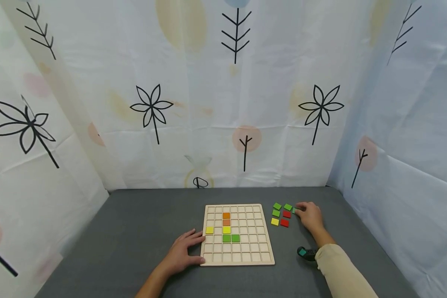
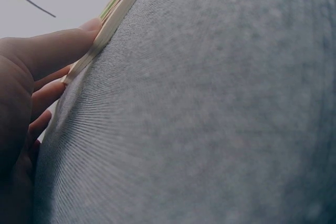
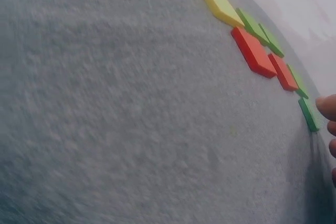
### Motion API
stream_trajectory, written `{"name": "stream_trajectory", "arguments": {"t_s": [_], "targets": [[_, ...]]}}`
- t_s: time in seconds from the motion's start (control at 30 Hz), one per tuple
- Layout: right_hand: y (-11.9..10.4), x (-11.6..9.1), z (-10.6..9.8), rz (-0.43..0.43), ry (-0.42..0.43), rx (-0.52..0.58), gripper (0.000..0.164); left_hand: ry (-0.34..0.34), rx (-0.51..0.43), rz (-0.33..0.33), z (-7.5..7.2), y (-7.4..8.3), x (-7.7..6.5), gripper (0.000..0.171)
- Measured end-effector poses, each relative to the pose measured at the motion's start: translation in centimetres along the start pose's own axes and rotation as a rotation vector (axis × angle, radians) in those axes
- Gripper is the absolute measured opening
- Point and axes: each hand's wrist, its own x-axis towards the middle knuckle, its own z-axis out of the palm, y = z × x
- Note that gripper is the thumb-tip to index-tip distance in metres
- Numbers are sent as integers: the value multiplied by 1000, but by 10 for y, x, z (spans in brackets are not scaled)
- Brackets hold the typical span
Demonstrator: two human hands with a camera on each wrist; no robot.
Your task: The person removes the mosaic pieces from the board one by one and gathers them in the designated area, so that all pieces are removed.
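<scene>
A pale wooden grid board lies flat on the table, with orange, yellow and green square tiles in some of its cells. My left hand rests at its left side, thumb at the near corner and fingers spread along the edge; the left wrist view shows the thumb touching the board's rim. My right hand reaches to a darker green tile at the right end of the loose tiles. Its fingertips are beside that tile, with a small gap showing in the right wrist view.
Loose tiles lie right of the board: a yellow one, two red ones, the nearer beside the yellow, and several green ones. A black strap-like device sits by the right wrist. Patterned white cloth hangs behind the grey table.
</scene>
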Motion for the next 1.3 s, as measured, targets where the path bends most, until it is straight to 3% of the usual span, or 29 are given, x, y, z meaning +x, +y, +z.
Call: {"name": "stream_trajectory", "arguments": {"t_s": [0.27,0.67,1.3], "targets": [[-15,-9,9,1,67,94,23,7,0,6,0,0,-1,71],[-48,-24,25,-39,15,233,20,-1,11,-26,0,0,0,72],[-103,-45,49,-141,-223,493,21,11,4,2,-1,3,-2,72]]}}
